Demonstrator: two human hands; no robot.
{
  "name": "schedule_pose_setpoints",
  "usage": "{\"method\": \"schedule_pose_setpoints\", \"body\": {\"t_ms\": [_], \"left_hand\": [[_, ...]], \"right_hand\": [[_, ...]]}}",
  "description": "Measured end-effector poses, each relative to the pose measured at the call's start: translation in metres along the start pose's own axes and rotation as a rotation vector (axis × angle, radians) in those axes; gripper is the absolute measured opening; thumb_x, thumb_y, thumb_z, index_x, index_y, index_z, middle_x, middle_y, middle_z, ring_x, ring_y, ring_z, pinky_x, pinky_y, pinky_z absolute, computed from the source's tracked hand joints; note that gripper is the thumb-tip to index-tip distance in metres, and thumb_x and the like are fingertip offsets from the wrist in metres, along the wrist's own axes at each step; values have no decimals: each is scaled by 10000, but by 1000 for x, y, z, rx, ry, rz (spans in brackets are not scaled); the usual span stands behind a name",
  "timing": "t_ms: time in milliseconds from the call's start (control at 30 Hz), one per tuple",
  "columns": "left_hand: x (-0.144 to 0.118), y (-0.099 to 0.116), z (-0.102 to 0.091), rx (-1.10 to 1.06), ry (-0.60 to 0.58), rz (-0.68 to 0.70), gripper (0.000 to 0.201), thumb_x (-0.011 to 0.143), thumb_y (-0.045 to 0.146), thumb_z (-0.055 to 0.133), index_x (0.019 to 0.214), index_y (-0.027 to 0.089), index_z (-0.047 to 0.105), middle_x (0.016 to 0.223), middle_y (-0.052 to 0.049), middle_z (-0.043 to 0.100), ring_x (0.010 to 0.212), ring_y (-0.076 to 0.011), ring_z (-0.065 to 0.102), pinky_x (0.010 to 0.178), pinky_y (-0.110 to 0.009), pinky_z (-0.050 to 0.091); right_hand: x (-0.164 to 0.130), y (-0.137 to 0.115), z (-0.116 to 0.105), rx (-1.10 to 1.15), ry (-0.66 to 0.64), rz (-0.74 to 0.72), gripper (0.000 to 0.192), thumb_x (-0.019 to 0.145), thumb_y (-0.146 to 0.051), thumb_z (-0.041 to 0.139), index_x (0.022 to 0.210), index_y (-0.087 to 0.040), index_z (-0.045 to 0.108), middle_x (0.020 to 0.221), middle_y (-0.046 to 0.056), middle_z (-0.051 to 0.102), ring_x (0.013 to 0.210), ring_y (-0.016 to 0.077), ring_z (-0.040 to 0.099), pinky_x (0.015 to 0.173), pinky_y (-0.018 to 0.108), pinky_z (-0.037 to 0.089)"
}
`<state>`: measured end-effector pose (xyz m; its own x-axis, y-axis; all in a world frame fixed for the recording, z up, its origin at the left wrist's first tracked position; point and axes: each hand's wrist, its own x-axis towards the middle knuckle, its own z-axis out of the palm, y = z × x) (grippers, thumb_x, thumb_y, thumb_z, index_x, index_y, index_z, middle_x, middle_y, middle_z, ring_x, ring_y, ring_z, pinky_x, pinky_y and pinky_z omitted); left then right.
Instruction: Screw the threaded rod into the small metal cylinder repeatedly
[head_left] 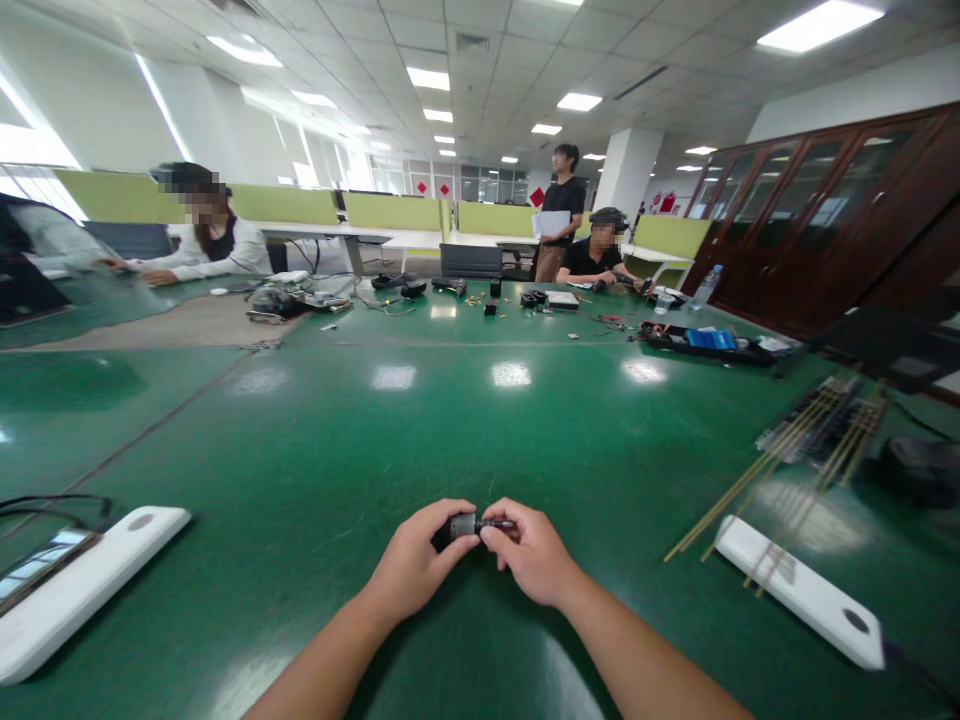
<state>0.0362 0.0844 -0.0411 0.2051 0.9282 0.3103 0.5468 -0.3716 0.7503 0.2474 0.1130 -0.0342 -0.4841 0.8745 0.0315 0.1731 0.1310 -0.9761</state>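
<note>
Close to the near side of the green table (480, 430), my two hands meet around a small dark part. My left hand (409, 560) grips a short dark grey cylinder (463, 525) between thumb and fingers. From its right end runs a thin, ribbed dark shaft (495, 523), lying roughly level. My right hand (541, 555) pinches this shaft, its fingertips almost touching those of the left. Whether shaft and cylinder are one piece cannot be made out. Fingers hide both outer ends.
White elongated devices lie at left (90, 595) and right (802, 590). Thin wooden sticks (765, 470) cross the right side. A black tray (675, 345) with blue items, small parts (491, 308) and a bottle (707, 288) stand farther back. Several people are across the table.
</note>
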Motion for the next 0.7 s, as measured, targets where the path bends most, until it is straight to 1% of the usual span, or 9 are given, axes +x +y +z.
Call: {"method": "schedule_pose_setpoints", "body": {"t_ms": [200, 700], "left_hand": [[-1, -2, 1, 11, 16, 15, 322, 916, 366, 650, 1221, 268, 624, 1198, -73, 666, 1123, -240, 627, 1000, -408, 515], [-1, -1, 0, 25, -11, -8, 306, 927, 371, 641, 1223, 301, 603, 1214, -33, 653, 1132, -214, 606, 1009, -378, 487]], "right_hand": [[0, -1, 0, -13, -1, 2, 197, 926, -377, 582, 988, -194, 620, 717, -20, 582, 547, 101, 557, 548, 218, 441], [-1, -2, 0, -7, 15, 2, 169, 928, -348, 581, 978, -193, 623, 707, -18, 583, 547, 106, 558, 530, 218, 429]]}}
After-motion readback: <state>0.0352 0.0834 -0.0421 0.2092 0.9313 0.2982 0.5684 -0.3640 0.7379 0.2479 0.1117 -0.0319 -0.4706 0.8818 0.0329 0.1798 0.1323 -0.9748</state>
